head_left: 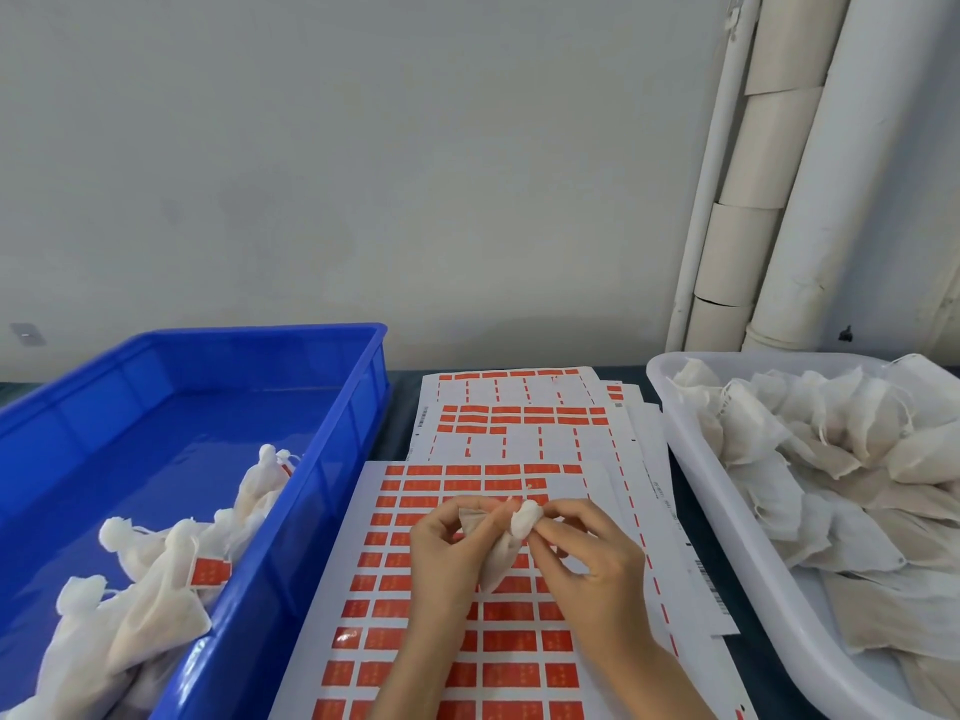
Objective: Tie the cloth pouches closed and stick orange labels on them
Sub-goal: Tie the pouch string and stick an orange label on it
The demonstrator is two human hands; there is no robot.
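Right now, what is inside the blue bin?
Tied pouches lie in the blue bin, along its near right side, one showing an orange label. Anything beneath the heap is covered.

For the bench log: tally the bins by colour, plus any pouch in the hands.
Blue bin: 1
White bin: 1
Pouch, gripped by left hand and right hand: 1
Total: 3

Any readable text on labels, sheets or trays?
Orange labels on the front white sheet: pale print, too blurred to read.
Orange label on the tied white cloth pouch in the blue plastic tray: unreadable.
Barcodes and edge print on the rear white sheets: too small.
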